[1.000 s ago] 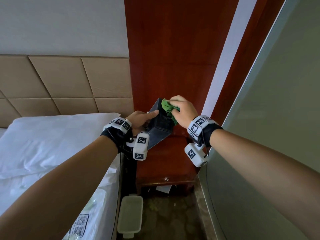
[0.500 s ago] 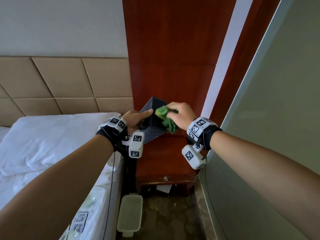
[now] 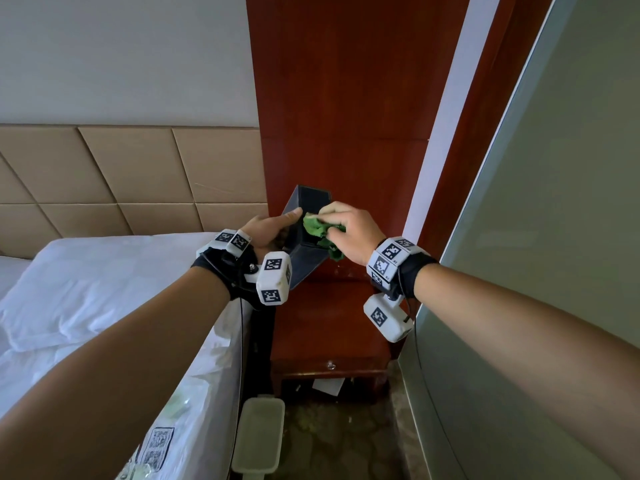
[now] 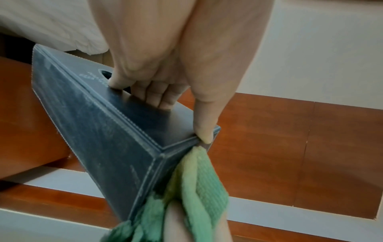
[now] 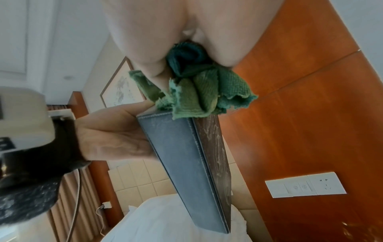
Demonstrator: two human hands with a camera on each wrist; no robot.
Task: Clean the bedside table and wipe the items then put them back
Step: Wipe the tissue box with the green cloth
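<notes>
Floor, nearest: a pale lidded plastic container [image 3: 258, 433] stands in the gap between the bed [image 3: 104, 306] and the desk [image 3: 329, 327], on mottled stone flooring. A white paper scrap [image 3: 327, 384] lies in the desk's lower recess.

Desk: red-brown wood, one drawer with a small knob [image 3: 330, 366] on its front; it stands between the bed and a grey-green panel [image 3: 554, 237].

Left hand [image 3: 268, 232]: its grip is closed on the dark blue-grey tissue box [image 3: 306, 252], which it holds tilted in the air above the back of the desk. The left wrist view shows fingers [image 4: 153, 93] curled into the oval slot of one face and the forefinger stretched along that face to the upper corner.

Right hand [image 3: 349, 233]: fingers bunched round a crumpled green cloth [image 3: 320, 232] and pressing it against the upper end face of the box. The right wrist view shows the cloth's folds spilling over the box's top edge.

Tissue box, detail: stitched seams, pale scuff marks along its long side; the narrow face towards the wall looks wood-grained, though blur makes this uncertain.

Beyond: a white pillow [image 3: 104, 275], a tan padded headboard [image 3: 131, 174], a red-brown wall panel [image 3: 346, 98] with a white vertical stripe [image 3: 443, 116], and a white switch and socket plate [image 5: 305, 186].
</notes>
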